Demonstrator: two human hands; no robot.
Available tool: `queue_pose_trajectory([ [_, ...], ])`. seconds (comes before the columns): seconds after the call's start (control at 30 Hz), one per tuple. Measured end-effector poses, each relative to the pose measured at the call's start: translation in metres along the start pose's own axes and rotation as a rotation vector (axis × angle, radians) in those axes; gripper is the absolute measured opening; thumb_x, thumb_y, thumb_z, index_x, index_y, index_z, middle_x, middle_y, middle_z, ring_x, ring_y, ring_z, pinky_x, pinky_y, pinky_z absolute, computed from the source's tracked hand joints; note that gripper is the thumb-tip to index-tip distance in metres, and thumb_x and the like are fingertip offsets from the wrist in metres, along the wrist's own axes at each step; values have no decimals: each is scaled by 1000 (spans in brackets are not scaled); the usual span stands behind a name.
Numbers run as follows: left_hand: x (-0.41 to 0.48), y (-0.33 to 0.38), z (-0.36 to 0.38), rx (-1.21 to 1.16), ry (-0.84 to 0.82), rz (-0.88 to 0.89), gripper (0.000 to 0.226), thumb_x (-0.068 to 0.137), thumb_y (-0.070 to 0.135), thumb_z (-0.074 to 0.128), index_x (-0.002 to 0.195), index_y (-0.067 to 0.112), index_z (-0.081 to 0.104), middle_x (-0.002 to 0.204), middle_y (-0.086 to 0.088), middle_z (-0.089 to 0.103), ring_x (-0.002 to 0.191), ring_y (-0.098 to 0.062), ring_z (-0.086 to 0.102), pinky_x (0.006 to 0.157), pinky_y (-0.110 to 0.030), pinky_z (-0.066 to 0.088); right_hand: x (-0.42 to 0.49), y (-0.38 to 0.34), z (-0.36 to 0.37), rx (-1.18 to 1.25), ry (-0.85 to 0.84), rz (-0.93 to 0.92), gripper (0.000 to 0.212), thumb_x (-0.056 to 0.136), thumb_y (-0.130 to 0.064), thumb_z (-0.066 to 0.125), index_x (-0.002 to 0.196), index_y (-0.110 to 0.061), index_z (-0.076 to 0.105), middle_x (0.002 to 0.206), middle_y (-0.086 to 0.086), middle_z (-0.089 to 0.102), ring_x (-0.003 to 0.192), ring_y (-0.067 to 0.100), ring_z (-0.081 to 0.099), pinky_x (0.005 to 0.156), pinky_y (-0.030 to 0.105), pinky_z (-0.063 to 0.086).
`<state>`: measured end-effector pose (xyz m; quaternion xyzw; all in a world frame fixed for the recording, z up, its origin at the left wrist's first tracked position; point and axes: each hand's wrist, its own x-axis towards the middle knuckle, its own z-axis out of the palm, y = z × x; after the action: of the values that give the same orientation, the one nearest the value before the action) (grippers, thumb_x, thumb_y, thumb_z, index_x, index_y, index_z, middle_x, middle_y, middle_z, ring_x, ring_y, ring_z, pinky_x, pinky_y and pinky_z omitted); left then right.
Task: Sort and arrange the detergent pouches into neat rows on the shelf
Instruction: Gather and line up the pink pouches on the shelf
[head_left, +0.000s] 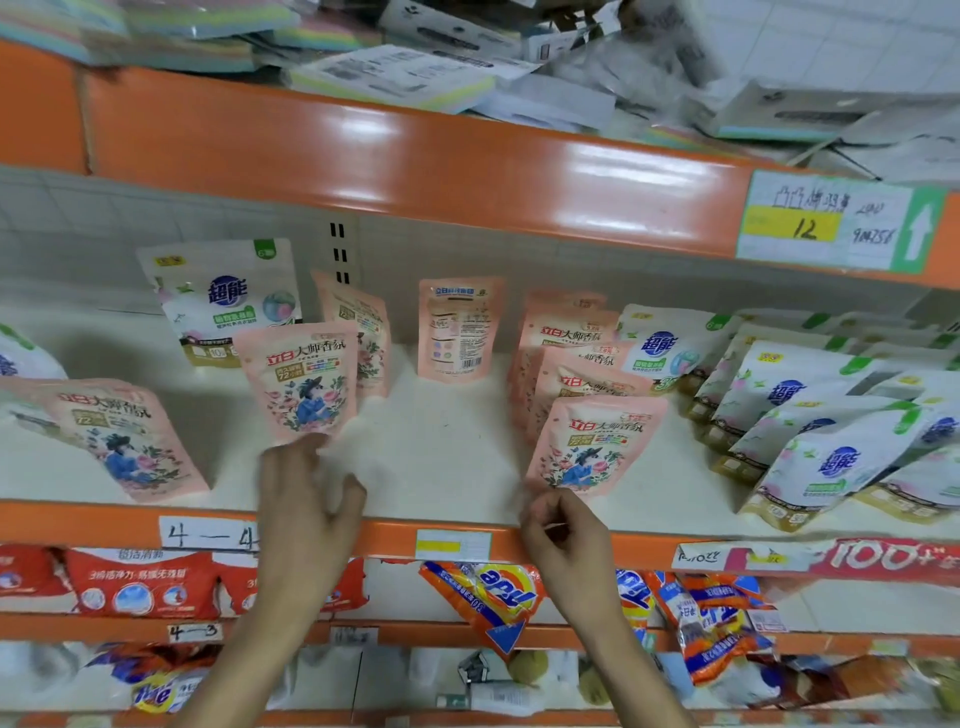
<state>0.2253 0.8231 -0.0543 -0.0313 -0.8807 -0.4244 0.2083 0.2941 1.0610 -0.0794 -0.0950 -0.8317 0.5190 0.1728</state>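
Shop shelving in orange and white fills the view, and on the middle shelf pink detergent pouches stand scattered. One pink pouch stands upright, long axis vertical, at twelve o'clock from the left hand, whose spread, empty fingers reach its bottom edge; whether they touch is blurred. Another pink pouch leans at twelve o'clock, just above the right hand, loosely curled and holding nothing. White pouches crowd at three o'clock.
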Motion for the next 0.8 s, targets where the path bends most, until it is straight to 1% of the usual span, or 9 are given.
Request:
queue_pose_trajectory([
  [0.1,14,17,20,-50,-240,192,28,81,21,55,106,10,64,103,4,51,94,-18,57,82,-28,42,0,1,0,-10,-16,0,17,88,-6,61,75,-15,57,71,-1,61,70,18,59,65,25,49],
  [0.2,51,31,54,-26,-315,251,33,85,15,60,117,7,59,115,-7,54,109,-24,55,89,-25,40,-1,-1,-1,-23,-33,-6,20,88,-2,61,74,-16,57,71,-1,62,70,17,59,66,19,47],
  [0.3,89,49,84,-13,-271,204,62,80,14,67,135,2,38,133,-14,42,127,-26,37,108,-34,33,-4,-1,-1,-41,-47,-11,21,86,-2,62,74,-18,57,71,-1,62,69,16,58,63,27,48],
  [0.43,119,66,109,-29,-207,181,83,79,14,69,145,-2,21,147,-20,25,139,-34,25,113,-43,31,-5,-3,3,-22,-66,-23,12,84,-7,62,76,-15,58,73,2,61,70,18,58,65,36,50],
  [0.53,124,65,122,-130,-181,13,92,81,13,71,148,-5,12,153,-22,20,143,-34,19,117,-33,20,-5,-9,12,17,-128,-13,3,78,-17,57,78,-14,58,73,4,60,68,20,58,65,40,50],
  [0.6,124,59,129,-194,-190,-94,89,81,8,71,147,-6,13,149,-20,28,138,-31,30,108,-17,22,-6,-14,19,25,-142,-22,1,78,-15,57,77,-16,57,71,4,59,67,18,57,63,35,48],
  [0.63,125,57,131,-221,-196,-139,85,81,7,72,145,-8,17,142,-20,36,131,-31,40,103,-17,29,-6,-16,22,28,-148,-33,3,78,-15,57,77,-18,57,71,3,59,66,16,56,62,32,47],
  [0.73,133,49,139,-242,-193,-203,69,81,7,73,136,-5,33,117,-9,51,99,-21,58,87,-27,47,-6,-20,27,26,-190,-57,11,80,-17,59,76,-26,57,71,-5,61,65,10,57,61,22,44],
  [0.8,138,44,144,-226,-175,-193,55,79,12,76,124,1,46,109,-8,59,93,-24,62,79,-31,50,-5,-22,27,23,-208,-60,13,81,-16,60,76,-27,57,71,-7,61,65,9,57,60,19,43],
])
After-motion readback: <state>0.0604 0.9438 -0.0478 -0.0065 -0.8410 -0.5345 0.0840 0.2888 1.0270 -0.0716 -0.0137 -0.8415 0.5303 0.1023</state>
